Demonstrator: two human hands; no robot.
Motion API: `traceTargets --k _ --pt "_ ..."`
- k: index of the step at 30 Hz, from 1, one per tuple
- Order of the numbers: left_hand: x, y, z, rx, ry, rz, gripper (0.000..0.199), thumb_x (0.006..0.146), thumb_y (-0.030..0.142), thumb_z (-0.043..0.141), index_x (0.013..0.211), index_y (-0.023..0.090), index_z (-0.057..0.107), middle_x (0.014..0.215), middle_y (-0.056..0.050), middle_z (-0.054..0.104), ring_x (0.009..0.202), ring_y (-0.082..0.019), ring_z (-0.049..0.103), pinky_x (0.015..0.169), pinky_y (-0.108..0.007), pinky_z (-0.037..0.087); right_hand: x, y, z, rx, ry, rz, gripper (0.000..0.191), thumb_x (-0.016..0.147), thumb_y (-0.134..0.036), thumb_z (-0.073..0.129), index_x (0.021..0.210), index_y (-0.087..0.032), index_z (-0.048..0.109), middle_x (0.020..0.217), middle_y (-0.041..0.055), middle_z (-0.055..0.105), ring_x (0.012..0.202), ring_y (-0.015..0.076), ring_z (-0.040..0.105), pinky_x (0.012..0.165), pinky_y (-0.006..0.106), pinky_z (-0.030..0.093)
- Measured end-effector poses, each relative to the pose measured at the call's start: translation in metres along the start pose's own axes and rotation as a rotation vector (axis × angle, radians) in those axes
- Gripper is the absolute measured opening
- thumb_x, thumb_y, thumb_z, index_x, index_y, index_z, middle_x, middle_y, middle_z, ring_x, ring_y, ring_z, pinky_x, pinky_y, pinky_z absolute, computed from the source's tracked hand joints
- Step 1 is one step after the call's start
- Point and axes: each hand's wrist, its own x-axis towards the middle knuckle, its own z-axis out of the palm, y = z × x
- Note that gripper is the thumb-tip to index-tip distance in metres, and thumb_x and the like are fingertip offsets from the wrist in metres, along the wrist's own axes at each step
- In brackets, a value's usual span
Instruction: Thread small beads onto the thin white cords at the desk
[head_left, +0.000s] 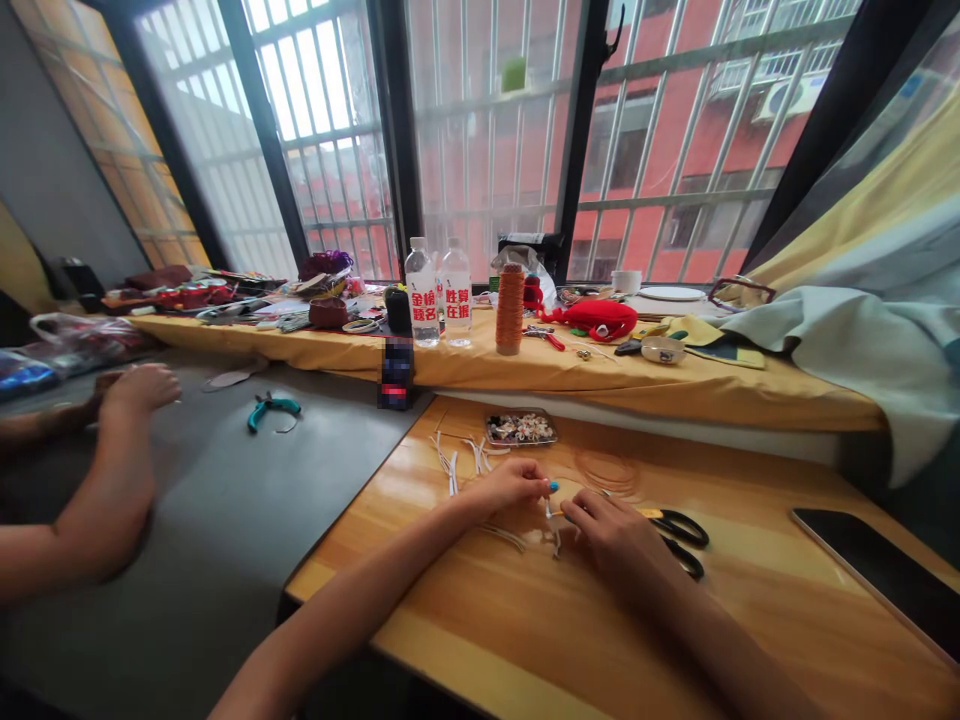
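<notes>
Both hands meet over the wooden table (525, 640): left hand (510, 487) pinches a small blue bead (554, 487), right hand (611, 525) pinches a thin pale cord (556, 540) beside it. Threading looks barely begun. Just past them lie loose white strips (454, 465), then a bead tray (520, 430); scissors (682, 540) sit right of the grip.

Can't really make out the tiny blue-tipped thing (553, 487) pinched in the left hand (510, 487), way too small. Right hand (615, 530) covers half the scissors (679, 535). Phone (885, 575) gets clipped at the lower right edge.
</notes>
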Motion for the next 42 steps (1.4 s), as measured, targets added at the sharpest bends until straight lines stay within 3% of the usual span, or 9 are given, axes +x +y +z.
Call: traceTargets --k 5,11,18,23,28,32,37,42 --pt "0.002 -0.006 0.000 0.046 -0.026 0.001 0.043 0.052 0.052 0.059 0.065 0.012 0.048 0.050 0.005 0.048 0.048 -0.006 0.042 0.049 -0.019 0.029 -0.002 -0.005 -0.003 0.095 -0.062 0.037 0.022 0.081 -0.016 0.034 0.091 -0.018 0.053 0.072 0.0030 0.054 0.058 0.0111 0.049 0.051 0.022 0.032" --pt "0.001 -0.007 0.000 0.062 -0.030 0.041 0.042 0.056 0.052 0.058 0.066 0.012 0.051 0.053 0.004 0.049 0.050 -0.006 0.041 0.050 -0.019 0.029 -0.004 0.000 -0.008 0.092 0.010 -0.003 0.018 0.082 -0.024 0.035 0.085 -0.018 0.051 0.066 0.0009 0.053 0.054 0.0102 0.050 0.047 0.021 0.030" --pt "0.000 -0.007 0.001 0.070 -0.036 0.065 0.041 0.056 0.051 0.058 0.063 0.012 0.049 0.054 0.004 0.048 0.049 -0.005 0.038 0.049 -0.018 0.027 -0.002 0.003 -0.016 -0.035 0.006 -0.100 0.020 0.079 -0.014 0.036 0.087 -0.017 0.054 0.065 0.0020 0.053 0.058 0.0125 0.048 0.059 0.025 0.031" --pt "-0.002 -0.003 0.002 0.124 -0.038 0.083 0.036 0.060 0.048 0.055 0.064 0.012 0.048 0.050 0.005 0.047 0.047 -0.005 0.037 0.047 -0.018 0.025 0.000 -0.002 -0.012 0.035 -0.138 -0.034 0.018 0.078 -0.013 0.039 0.086 -0.019 0.054 0.068 0.0009 0.055 0.057 0.0129 0.046 0.057 0.025 0.030" --pt "-0.001 -0.005 0.002 0.145 -0.035 0.088 0.035 0.061 0.047 0.053 0.064 0.012 0.048 0.050 0.005 0.046 0.047 -0.005 0.038 0.046 -0.018 0.026 0.001 -0.001 -0.006 0.074 -0.153 0.096 0.017 0.079 -0.013 0.038 0.078 -0.018 0.054 0.075 0.0030 0.054 0.062 0.0131 0.049 0.056 0.023 0.032" --pt "0.001 -0.007 0.001 0.186 0.002 0.093 0.033 0.062 0.044 0.054 0.065 0.012 0.049 0.052 0.005 0.045 0.048 -0.005 0.037 0.047 -0.018 0.026 0.001 -0.001 -0.002 0.124 -0.110 0.086 0.016 0.081 -0.019 0.037 0.077 -0.018 0.052 0.073 0.0031 0.053 0.063 0.0131 0.051 0.055 0.022 0.035" --pt "0.002 -0.010 0.001 0.199 -0.001 0.104 0.031 0.064 0.042 0.053 0.067 0.012 0.051 0.053 0.005 0.045 0.049 -0.005 0.037 0.047 -0.017 0.026 -0.001 0.002 0.002 0.166 0.049 0.027 0.016 0.082 -0.020 0.036 0.090 -0.015 0.049 0.073 0.0043 0.055 0.063 0.0131 0.052 0.054 0.022 0.037" --pt "0.003 -0.011 0.000 0.183 -0.001 0.079 0.033 0.063 0.044 0.053 0.068 0.012 0.050 0.053 0.005 0.044 0.049 -0.005 0.036 0.047 -0.018 0.026 -0.003 0.007 -0.002 0.094 0.007 -0.069 0.014 0.080 -0.019 0.039 0.084 -0.017 0.052 0.072 0.0037 0.054 0.062 0.0131 0.050 0.055 0.022 0.035"
